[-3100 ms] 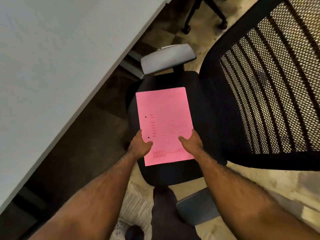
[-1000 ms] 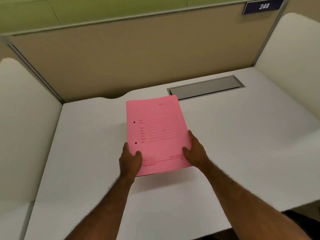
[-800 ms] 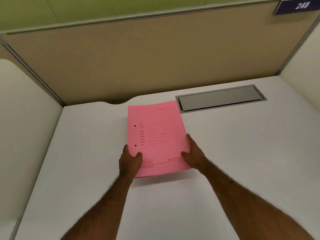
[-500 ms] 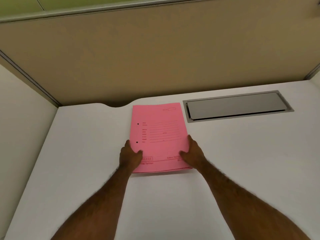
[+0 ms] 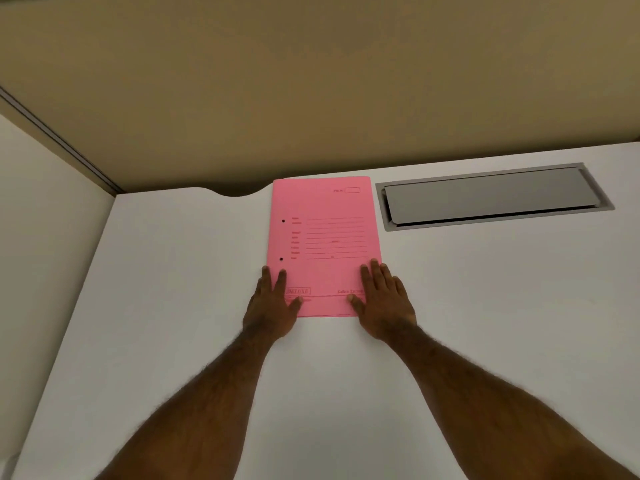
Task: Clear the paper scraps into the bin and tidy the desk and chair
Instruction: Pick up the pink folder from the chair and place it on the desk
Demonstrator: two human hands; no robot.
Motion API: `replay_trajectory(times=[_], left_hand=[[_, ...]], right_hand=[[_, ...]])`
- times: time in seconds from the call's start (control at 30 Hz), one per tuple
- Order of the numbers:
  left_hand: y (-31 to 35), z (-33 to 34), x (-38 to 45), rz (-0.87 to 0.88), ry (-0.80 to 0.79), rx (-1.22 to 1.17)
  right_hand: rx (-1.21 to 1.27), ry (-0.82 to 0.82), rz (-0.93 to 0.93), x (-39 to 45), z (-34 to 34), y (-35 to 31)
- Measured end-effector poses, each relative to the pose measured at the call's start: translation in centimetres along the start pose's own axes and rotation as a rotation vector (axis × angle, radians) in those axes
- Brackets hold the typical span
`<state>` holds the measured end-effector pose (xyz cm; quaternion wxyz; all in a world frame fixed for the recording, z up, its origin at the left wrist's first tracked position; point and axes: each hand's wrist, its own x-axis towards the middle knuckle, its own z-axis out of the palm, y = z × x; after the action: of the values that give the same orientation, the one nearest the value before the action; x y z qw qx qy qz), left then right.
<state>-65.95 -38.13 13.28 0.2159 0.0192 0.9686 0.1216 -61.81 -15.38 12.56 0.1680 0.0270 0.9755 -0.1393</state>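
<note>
A pink paper folder (image 5: 325, 244) lies flat on the white desk (image 5: 485, 306), its far edge near the back of the desk. My left hand (image 5: 272, 308) rests flat on its near left corner, fingers spread. On the near right corner my right hand (image 5: 384, 299) lies flat too, fingers apart. Neither hand grips the folder. No paper scraps, bin or chair are in view.
A grey metal cable hatch (image 5: 488, 195) is set into the desk just right of the folder. A tan partition wall (image 5: 311, 81) closes the back, with a cable notch (image 5: 239, 192) in the desk edge. A white side panel (image 5: 41, 220) stands at the left.
The folder went from the chair seat to the desk, was lowered flat and slid toward the back. Both hands changed from gripping its near edge to lying flat on it.
</note>
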Motion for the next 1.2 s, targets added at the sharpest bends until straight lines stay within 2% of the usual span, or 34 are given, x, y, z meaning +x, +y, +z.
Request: replay_trajectory(times=[0.2,0.4,0.93,1.2], left_hand=[[-0.5,-1.2,-5.3,0.030,0.045,-0.015],[-1.2,-2.6,-13.1,0.072,0.069,-0.051],[-8.8,-0.4,-40.2,0.232,0.149,-0.048],[-10.1,0.0,-49.1,0.276,0.193,-0.042]], right_hand=[[0.006,0.053,0.005,-4.1,-1.8,-1.6],[0.042,0.111,0.031,-11.9,-2.8,-4.4],[0.073,0.203,0.060,-41.8,4.5,-11.6],[0.043,0.275,0.057,-50.2,4.2,-13.0]])
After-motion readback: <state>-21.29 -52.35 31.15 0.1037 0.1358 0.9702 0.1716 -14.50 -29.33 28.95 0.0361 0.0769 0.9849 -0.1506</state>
